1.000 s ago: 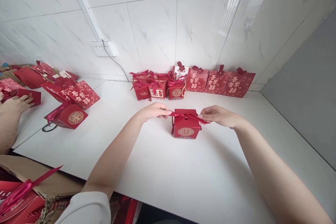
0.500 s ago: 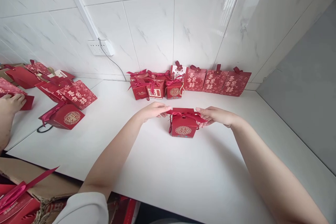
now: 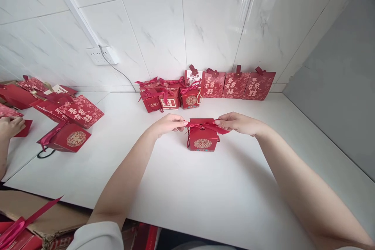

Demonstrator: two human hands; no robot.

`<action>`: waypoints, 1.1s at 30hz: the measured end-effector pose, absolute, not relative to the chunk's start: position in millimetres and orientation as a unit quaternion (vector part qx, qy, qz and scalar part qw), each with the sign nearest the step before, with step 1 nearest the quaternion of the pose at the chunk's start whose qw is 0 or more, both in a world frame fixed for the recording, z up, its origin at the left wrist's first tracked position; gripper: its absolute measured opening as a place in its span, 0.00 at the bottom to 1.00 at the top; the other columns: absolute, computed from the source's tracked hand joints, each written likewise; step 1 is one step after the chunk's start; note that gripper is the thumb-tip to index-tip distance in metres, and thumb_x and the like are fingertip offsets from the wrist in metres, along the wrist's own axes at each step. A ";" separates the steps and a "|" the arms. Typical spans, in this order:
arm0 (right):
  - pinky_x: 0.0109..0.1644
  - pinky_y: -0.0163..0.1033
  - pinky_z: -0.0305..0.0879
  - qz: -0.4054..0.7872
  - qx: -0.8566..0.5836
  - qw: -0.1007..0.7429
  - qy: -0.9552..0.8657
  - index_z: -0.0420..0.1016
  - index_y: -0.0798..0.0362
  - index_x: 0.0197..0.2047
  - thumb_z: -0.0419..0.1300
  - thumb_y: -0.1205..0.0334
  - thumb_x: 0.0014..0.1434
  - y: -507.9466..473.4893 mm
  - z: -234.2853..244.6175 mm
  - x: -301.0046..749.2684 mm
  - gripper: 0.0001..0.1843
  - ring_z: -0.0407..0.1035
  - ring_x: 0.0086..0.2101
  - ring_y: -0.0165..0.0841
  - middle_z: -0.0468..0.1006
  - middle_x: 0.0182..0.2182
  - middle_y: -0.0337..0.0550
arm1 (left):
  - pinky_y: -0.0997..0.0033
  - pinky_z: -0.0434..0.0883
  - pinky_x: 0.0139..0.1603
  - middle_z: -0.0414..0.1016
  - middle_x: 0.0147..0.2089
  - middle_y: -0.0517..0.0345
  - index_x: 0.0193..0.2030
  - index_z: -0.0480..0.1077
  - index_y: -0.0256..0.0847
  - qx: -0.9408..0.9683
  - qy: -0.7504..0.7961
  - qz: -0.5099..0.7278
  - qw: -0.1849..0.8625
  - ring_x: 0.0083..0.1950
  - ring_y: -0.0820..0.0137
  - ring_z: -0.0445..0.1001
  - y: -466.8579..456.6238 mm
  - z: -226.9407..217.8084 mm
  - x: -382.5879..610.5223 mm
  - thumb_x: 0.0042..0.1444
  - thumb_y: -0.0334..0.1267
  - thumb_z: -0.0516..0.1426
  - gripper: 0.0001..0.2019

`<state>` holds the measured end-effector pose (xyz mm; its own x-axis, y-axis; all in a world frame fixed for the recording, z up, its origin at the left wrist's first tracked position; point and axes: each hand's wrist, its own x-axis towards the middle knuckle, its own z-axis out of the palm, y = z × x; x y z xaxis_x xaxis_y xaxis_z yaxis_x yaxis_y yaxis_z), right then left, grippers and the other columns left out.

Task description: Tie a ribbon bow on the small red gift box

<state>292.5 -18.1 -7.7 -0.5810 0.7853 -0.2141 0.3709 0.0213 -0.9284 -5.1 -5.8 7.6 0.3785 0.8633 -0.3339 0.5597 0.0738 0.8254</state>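
Note:
A small red gift box (image 3: 202, 140) with a gold round emblem on its front stands on the white table (image 3: 181, 187). A red ribbon (image 3: 205, 125) runs across its top. My left hand (image 3: 170, 122) pinches the ribbon's left end at the box's top left corner. My right hand (image 3: 236, 122) pinches the right end at the top right corner. Both hands hover just above the box top, with the ribbon stretched between them.
Several ribboned red boxes (image 3: 164, 97) and a row of red bags (image 3: 234, 84) line the tiled wall. More red bags (image 3: 79, 109) and a flat box (image 3: 66, 137) lie at left. Another person's hand (image 3: 10, 127) rests at far left. A cardboard carton (image 3: 35, 218) sits at bottom left.
The view has shifted, so everything sits a little lower-left in the picture. My hands have stayed on the ribbon ends, slightly closer to the box. The other person's hand drew back left.

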 end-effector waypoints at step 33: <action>0.37 0.39 0.61 0.433 -0.504 0.121 -0.737 0.77 0.49 0.40 0.59 0.42 0.59 -16.5 2.8 317.1 0.19 0.69 0.37 0.37 0.77 0.38 0.44 | 0.64 0.65 0.58 0.69 0.62 0.54 0.57 0.68 0.49 0.710 0.533 0.188 0.420 0.58 0.63 0.69 -12.3 10.8 -6.6 0.56 0.49 0.59 0.22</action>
